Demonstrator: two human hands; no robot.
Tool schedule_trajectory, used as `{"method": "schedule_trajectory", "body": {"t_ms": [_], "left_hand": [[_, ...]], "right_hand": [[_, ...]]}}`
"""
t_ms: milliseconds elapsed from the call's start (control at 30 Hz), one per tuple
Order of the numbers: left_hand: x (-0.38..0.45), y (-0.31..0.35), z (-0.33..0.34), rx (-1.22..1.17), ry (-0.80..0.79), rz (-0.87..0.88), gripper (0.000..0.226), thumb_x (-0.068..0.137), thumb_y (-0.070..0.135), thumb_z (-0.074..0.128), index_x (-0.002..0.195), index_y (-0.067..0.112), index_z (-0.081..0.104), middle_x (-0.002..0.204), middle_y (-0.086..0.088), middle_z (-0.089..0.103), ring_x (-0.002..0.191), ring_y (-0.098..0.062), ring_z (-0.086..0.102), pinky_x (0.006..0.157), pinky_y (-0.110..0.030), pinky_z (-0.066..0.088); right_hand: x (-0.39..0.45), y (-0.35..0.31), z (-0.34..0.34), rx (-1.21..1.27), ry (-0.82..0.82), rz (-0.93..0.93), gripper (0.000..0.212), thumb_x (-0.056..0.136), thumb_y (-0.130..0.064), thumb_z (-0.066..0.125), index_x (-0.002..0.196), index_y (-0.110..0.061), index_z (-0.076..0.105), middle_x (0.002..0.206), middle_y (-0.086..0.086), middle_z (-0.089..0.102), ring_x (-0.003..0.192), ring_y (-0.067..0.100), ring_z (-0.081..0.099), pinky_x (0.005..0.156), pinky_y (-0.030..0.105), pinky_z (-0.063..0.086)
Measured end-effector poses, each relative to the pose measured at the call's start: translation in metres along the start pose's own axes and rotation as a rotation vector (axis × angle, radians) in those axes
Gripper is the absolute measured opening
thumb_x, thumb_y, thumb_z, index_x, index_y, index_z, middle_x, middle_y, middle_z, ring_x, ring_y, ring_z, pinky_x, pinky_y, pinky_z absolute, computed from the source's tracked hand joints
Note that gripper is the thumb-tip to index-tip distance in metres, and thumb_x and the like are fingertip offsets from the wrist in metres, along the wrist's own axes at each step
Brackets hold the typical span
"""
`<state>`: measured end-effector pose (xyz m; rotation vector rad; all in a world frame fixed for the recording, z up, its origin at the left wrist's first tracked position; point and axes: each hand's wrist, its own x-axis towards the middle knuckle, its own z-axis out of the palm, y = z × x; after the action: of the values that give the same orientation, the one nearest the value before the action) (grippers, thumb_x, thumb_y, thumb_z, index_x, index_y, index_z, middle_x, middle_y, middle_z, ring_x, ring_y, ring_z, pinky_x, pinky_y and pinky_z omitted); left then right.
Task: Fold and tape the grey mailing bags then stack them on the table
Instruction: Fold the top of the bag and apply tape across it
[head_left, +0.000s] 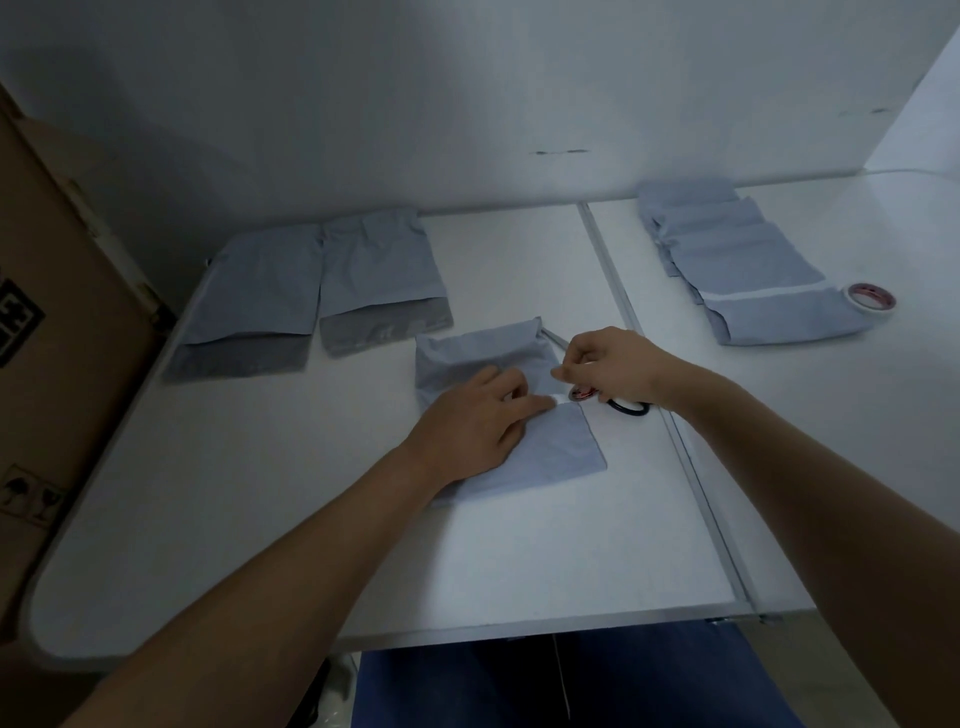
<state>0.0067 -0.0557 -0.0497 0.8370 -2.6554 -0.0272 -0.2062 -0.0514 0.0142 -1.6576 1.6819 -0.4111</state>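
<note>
A grey mailing bag (550, 452) lies folded on the white table (260, 519) in front of me. My left hand (472, 426) presses flat on its fold, fingertips beside a short white tape strip (565, 399). My right hand (613, 369) is curled at the bag's right edge and grips scissors (629, 407); a black handle loop shows below the hand and a thin grey blade tip pokes out above it. A small tape roll (579, 393) with a red core lies partly hidden under that hand.
Two unfolded grey bags (374, 270) lie flat at the back left. An overlapping row of folded bags (737, 260) sits at the back right, with a second tape roll (868, 300) beside it. A cardboard box (57, 322) stands at the left. A seam (675, 431) divides the table.
</note>
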Motion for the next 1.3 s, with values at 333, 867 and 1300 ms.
{"method": "schedule_trajectory", "body": {"t_ms": [333,867,1300], "left_hand": [[-0.0008,-0.0041,0.0043,-0.062,0.008,-0.002,0.038,0.093,0.025,0.046,0.127,0.025,0.064,0.099,-0.003,0.055,0.086,-0.016,0.047,0.066,-0.023,0.038],[-0.0013,-0.0051,0.0053,-0.048,0.006,-0.007,0.039,0.093,0.025,0.046,0.129,0.027,0.062,0.101,-0.003,0.054,0.086,-0.013,0.043,0.065,-0.028,0.046],[0.0059,-0.0063,0.0048,0.007,-0.055,0.049,0.042,0.091,0.024,0.044,0.13,0.019,0.06,0.097,-0.007,0.053,0.082,-0.02,0.048,0.07,-0.028,0.042]], "right_hand": [[0.0022,-0.0002,-0.0036,-0.008,0.033,0.036,0.015,0.089,-0.03,0.065,0.09,-0.015,0.061,0.087,0.005,0.067,0.072,0.021,0.066,0.069,0.031,0.057],[0.005,-0.0016,-0.0047,-0.313,0.084,-0.022,0.016,0.087,-0.028,0.065,0.086,-0.013,0.06,0.078,-0.001,0.061,0.067,0.011,0.053,0.054,0.023,0.037],[0.003,0.0036,-0.0045,-0.261,0.082,-0.035,0.014,0.088,-0.027,0.065,0.084,-0.015,0.06,0.072,-0.007,0.066,0.065,-0.001,0.06,0.061,0.021,0.045]]}}
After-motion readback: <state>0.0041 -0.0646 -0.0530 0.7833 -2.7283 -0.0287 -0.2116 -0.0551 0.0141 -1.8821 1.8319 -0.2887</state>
